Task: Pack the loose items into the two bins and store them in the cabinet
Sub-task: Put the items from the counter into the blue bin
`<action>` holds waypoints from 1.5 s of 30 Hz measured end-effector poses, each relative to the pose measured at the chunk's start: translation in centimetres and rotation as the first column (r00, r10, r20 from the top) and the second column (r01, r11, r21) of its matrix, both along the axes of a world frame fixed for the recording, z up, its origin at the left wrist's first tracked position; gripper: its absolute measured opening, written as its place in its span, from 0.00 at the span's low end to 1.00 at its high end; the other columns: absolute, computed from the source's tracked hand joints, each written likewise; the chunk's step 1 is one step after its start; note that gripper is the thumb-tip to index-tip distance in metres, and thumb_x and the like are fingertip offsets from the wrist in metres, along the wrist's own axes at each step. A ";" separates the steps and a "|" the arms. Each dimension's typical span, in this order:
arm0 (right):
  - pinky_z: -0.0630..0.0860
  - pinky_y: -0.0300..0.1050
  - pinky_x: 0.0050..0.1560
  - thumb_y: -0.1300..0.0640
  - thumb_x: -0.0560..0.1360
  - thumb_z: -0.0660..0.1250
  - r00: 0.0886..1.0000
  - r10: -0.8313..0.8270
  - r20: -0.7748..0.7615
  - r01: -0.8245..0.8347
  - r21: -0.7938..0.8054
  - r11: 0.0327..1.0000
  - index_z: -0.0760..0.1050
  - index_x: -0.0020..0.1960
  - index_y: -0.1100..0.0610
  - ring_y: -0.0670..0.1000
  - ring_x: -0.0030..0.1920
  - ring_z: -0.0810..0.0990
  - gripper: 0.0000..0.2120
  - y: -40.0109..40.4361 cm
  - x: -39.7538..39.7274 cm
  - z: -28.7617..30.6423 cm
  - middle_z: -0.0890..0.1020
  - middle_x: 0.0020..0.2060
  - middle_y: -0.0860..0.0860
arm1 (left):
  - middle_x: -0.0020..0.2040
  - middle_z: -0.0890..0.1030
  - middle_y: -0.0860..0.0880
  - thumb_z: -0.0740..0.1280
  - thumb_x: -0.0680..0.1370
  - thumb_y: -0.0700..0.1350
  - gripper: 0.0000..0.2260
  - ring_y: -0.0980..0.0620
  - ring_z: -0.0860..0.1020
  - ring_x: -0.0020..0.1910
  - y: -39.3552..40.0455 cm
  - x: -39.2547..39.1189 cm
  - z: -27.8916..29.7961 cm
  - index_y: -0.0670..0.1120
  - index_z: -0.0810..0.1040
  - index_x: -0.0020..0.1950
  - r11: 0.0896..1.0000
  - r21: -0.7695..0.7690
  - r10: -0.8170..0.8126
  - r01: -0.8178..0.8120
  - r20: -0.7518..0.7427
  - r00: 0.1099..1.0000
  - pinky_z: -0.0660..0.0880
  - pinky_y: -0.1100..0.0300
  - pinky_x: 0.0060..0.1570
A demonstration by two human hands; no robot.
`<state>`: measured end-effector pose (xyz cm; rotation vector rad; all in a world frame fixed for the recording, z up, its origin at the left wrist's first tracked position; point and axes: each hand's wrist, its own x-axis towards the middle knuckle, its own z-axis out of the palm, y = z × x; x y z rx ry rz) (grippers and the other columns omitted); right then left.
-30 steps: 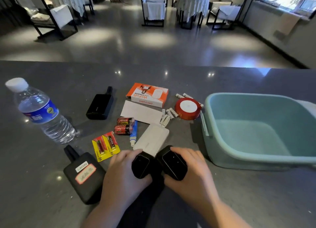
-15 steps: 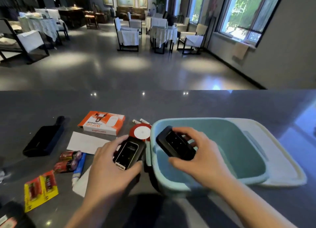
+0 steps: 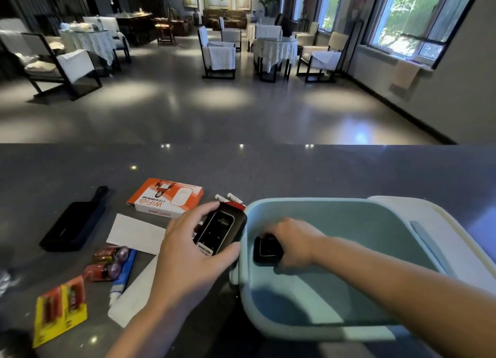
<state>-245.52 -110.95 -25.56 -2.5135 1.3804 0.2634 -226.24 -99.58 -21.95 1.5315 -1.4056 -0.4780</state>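
A teal bin [image 3: 335,207] stands on the dark counter, with a white bin [image 3: 440,223] behind it on the right. My right hand [image 3: 292,241] reaches down inside the teal bin and grips a small black device [image 3: 267,250] at its bottom left. My left hand [image 3: 188,250] holds a second black device [image 3: 220,230] just outside the bin's left rim. Loose items lie to the left: an orange WiFi box [image 3: 166,198], a black case [image 3: 75,221], red batteries [image 3: 107,263], a yellow battery pack [image 3: 60,309], a white power bank [image 3: 134,296] and a white card [image 3: 134,233].
Small white batteries [image 3: 228,196] lie behind the left hand. A blue tube [image 3: 124,274] sits beside the red batteries. The counter's far edge [image 3: 241,144] drops to a dining room floor with chairs and covered tables.
My right hand has gone down into the teal bin with its device. My left hand has moved its device closer to the bin's left rim. The view has shifted right and up.
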 end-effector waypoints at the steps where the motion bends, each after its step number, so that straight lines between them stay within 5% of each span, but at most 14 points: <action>1: 0.77 0.43 0.45 0.52 0.60 0.74 0.999 0.026 -0.019 -0.026 0.008 1.000 0.72 0.57 0.44 0.53 0.49 0.80 0.27 -0.1 0.3 -0.3 0.80 0.50 0.47 | 0.52 0.69 0.77 0.78 0.62 0.48 0.28 0.64 0.70 0.57 0.0 0.3 0.0 0.64 0.74 0.59 1.000 0.003 0.011 -0.011 0.015 1.000 0.67 0.66 0.52; 7: 0.75 0.46 0.48 0.57 0.65 0.71 0.991 0.116 -0.067 -0.118 -0.026 0.993 0.66 0.66 0.43 0.56 0.56 0.78 0.31 0.0 0.7 -2.1 0.78 0.58 0.50 | 0.51 0.68 0.77 0.78 0.64 0.46 0.28 0.65 0.70 0.58 -0.1 0.6 -0.1 0.64 0.74 0.60 0.999 0.053 0.007 -0.007 -0.013 1.000 0.73 0.56 0.57; 9: 0.75 0.46 0.50 0.54 0.67 0.70 0.992 0.119 -0.050 -0.122 -0.050 0.991 0.70 0.63 0.45 0.54 0.58 0.77 0.25 0.0 0.2 -1.4 0.78 0.58 0.48 | 0.51 0.69 0.76 0.78 0.64 0.46 0.29 0.65 0.70 0.56 -0.3 0.1 0.1 0.64 0.74 0.60 0.998 0.051 -0.032 0.033 -0.009 0.999 0.73 0.59 0.56; 11: 0.76 0.47 0.53 0.53 0.71 0.69 0.990 0.026 0.140 -0.021 -0.034 0.999 0.76 0.57 0.47 0.52 0.56 0.78 0.15 0.5 -0.3 0.2 0.80 0.54 0.47 | 0.52 0.71 0.71 0.78 0.63 0.48 0.30 0.66 0.70 0.56 -0.7 -0.5 0.5 0.64 0.73 0.61 0.995 0.051 -0.084 0.084 -0.001 0.997 0.72 0.61 0.55; 12: 0.76 0.49 0.54 0.53 0.74 0.67 0.951 -0.078 0.300 0.076 0.020 0.997 0.78 0.55 0.49 0.51 0.53 0.79 0.10 0.9 -0.4 1.4 0.82 0.51 0.48 | 0.53 0.72 0.69 0.78 0.63 0.49 0.30 0.66 0.70 0.57 -1.0 -0.8 0.7 0.65 0.72 0.61 0.993 0.050 -0.111 0.111 0.009 0.994 0.73 0.62 0.55; 14: 0.77 0.52 0.54 0.51 0.79 0.63 0.703 -0.329 0.630 0.206 0.261 0.943 0.80 0.49 0.55 0.53 0.47 0.82 0.10 2.3 -0.6 4.3 0.84 0.45 0.53 | 0.53 0.73 0.66 0.77 0.61 0.51 0.31 0.65 0.71 0.57 -1.6 -1.5 1.1 0.65 0.72 0.61 0.985 0.046 -0.166 0.164 0.046 0.985 0.73 0.61 0.57; 17: 0.78 0.43 0.41 0.51 0.80 0.61 0.362 -0.610 0.705 0.049 0.639 0.767 0.80 0.51 0.59 0.52 0.40 0.81 0.13 4.5 -1.3 7.5 0.83 0.41 0.54 | 0.55 0.73 0.67 0.75 0.61 0.52 0.29 0.64 0.72 0.57 -2.6 -3.0 1.7 0.62 0.73 0.60 0.972 0.005 -0.232 0.233 0.116 0.966 0.72 0.62 0.59; 21: 0.77 0.39 0.34 0.64 0.77 0.65 0.275 -0.696 0.663 0.064 0.710 0.701 0.78 0.52 0.62 0.51 0.35 0.79 0.06 5.3 -2.5 6.8 0.82 0.41 0.58 | 0.55 0.75 0.66 0.75 0.63 0.54 0.29 0.64 0.71 0.57 -3.2 -4.6 1.6 0.59 0.73 0.63 0.951 -0.003 -0.299 0.309 0.240 0.924 0.67 0.68 0.57; 25: 0.78 0.38 0.31 0.65 0.76 0.65 0.151 -0.832 0.534 0.234 0.798 0.555 0.77 0.53 0.65 0.49 0.30 0.80 0.07 4.0 -4.1 4.6 0.82 0.38 0.59 | 0.64 0.68 0.63 0.73 0.68 0.48 0.29 0.69 0.61 0.63 -2.7 -4.2 -0.1 0.57 0.69 0.68 0.964 0.054 -0.265 0.260 0.283 0.922 0.53 0.77 0.63; 30: 0.79 0.38 0.28 0.63 0.76 0.68 0.271 -0.885 0.378 0.387 0.799 0.460 0.76 0.52 0.66 0.50 0.28 0.81 0.08 2.4 -4.6 1.3 0.82 0.36 0.62 | 0.67 0.63 0.65 0.70 0.73 0.48 0.26 0.71 0.57 0.66 -1.1 -3.0 -2.4 0.57 0.66 0.69 0.976 0.145 -0.189 0.165 0.171 0.967 0.52 0.71 0.65; 35: 0.79 0.40 0.30 0.63 0.75 0.69 0.288 -0.906 0.311 0.374 0.834 0.405 0.73 0.45 0.62 0.48 0.26 0.81 0.05 1.8 -2.9 -0.4 0.81 0.31 0.59 | 0.68 0.60 0.68 0.67 0.75 0.49 0.25 0.72 0.56 0.68 -0.7 -3.1 -3.0 0.59 0.64 0.70 0.970 0.187 -0.184 0.158 0.128 0.975 0.52 0.69 0.67; 38: 0.75 0.43 0.33 0.57 0.73 0.72 0.517 -0.785 0.341 0.490 0.634 0.598 0.71 0.45 0.58 0.50 0.27 0.79 0.10 1.5 -2.9 -1.2 0.82 0.32 0.56 | 0.66 0.60 0.70 0.68 0.75 0.50 0.25 0.75 0.56 0.66 -0.9 -3.0 -3.1 0.59 0.64 0.70 0.971 0.184 -0.179 0.152 0.140 0.974 0.52 0.72 0.66; 41: 0.75 0.44 0.43 0.44 0.70 0.71 0.875 -0.470 0.115 0.462 0.087 0.882 0.71 0.55 0.53 0.53 0.47 0.81 0.20 1.6 -3.1 -0.8 0.83 0.47 0.51 | 0.66 0.61 0.70 0.67 0.75 0.49 0.24 0.79 0.55 0.63 -1.0 -3.1 -3.3 0.60 0.65 0.69 0.972 0.182 -0.171 0.148 0.120 0.978 0.50 0.79 0.62; 45: 0.74 0.46 0.50 0.43 0.72 0.67 0.991 -0.130 0.029 0.133 -0.206 0.969 0.69 0.61 0.50 0.53 0.58 0.75 0.21 1.6 -1.9 -0.2 0.76 0.56 0.48 | 0.65 0.64 0.69 0.67 0.75 0.47 0.22 0.78 0.57 0.64 -1.0 -3.1 -3.6 0.58 0.68 0.68 0.979 0.154 -0.150 0.137 0.076 0.986 0.50 0.84 0.58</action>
